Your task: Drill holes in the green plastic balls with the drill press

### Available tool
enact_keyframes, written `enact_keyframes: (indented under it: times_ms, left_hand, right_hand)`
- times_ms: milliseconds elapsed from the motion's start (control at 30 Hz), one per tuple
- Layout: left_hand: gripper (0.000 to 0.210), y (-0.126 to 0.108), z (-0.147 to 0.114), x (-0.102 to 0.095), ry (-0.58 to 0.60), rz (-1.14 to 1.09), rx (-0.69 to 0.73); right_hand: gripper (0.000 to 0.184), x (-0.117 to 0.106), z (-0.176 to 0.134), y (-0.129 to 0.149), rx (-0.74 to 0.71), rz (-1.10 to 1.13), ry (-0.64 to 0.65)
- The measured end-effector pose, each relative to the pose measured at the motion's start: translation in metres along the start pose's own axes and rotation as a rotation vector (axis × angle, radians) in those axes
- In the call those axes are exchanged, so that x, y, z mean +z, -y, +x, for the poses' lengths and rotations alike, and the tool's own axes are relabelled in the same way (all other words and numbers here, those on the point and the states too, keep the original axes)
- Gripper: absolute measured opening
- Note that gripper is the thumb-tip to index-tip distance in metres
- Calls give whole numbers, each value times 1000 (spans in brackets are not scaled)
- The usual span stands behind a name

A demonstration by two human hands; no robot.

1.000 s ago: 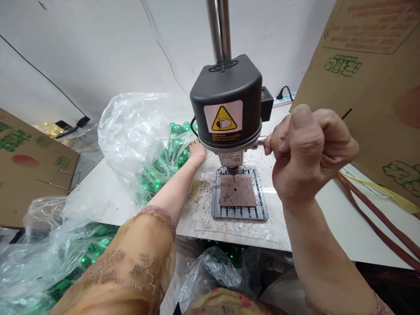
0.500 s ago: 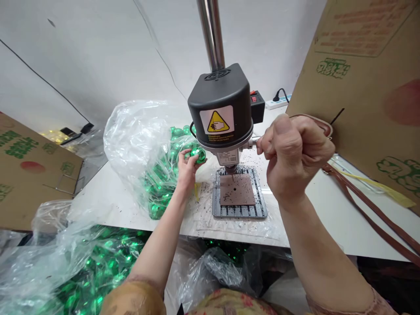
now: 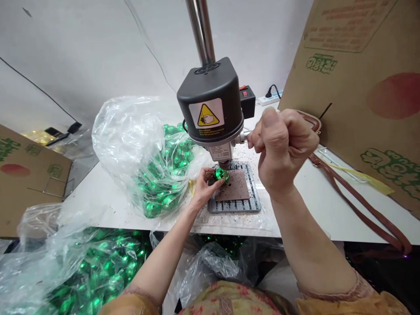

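Observation:
Between the fingers of my left hand (image 3: pixel 206 189) is a green mirrored ball (image 3: pixel 221 174). It sits above the brown square board (image 3: pixel 234 188), just under the chuck (image 3: pixel 225 164) of a small black drill press (image 3: pixel 209 100). The board has a dark hole and lies on the slotted grey metal base (image 3: pixel 255 199), with dark chips scattered about. My right hand (image 3: pixel 284 148) is closed round the feed lever (image 3: pixel 244 136) at the press's right side; most of the lever is hidden by my fingers.
A clear plastic bag (image 3: pixel 123 135) of green balls (image 3: pixel 159 183) lies left of the press. More bagged balls (image 3: pixel 101 267) are below the table's front edge. Cardboard boxes (image 3: pixel 348 100) flank the table, and a brown strap (image 3: pixel 354 197) lies at right.
My left hand has carried the green ball from beside the bag rightward to beneath the chuck. My right hand keeps its grip on the lever. The camera view has shifted slightly.

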State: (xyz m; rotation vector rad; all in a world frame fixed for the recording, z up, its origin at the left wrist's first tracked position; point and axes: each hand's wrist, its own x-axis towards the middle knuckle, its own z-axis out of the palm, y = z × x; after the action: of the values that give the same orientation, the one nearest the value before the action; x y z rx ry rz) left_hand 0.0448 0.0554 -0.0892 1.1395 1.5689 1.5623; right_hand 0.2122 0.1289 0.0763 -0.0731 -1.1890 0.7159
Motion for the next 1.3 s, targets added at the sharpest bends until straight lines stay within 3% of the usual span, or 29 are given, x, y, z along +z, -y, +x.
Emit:
enact_keyframes:
  times_ms: [400,600,733,1033,1300]
  left_hand:
    - [55,2,-8,10,30,287,156]
    - [53,5,-19,22,75,195,237]
    - [53,7,-21,27,79,139,190]
    - [54,7,-21,28,45,110,156]
    - [53,5,-22,27,59,137,182]
  right_hand:
    - [46,-1,-1,0,10,-16,0]
    - [49,-2,-2,1,43,-71,8]
    - [49,-2,-2,1,42,-71,6]
    - [49,-1,-3,1,45,-9,1]
    - [51,-2,-14,-7,-36,9,-51]
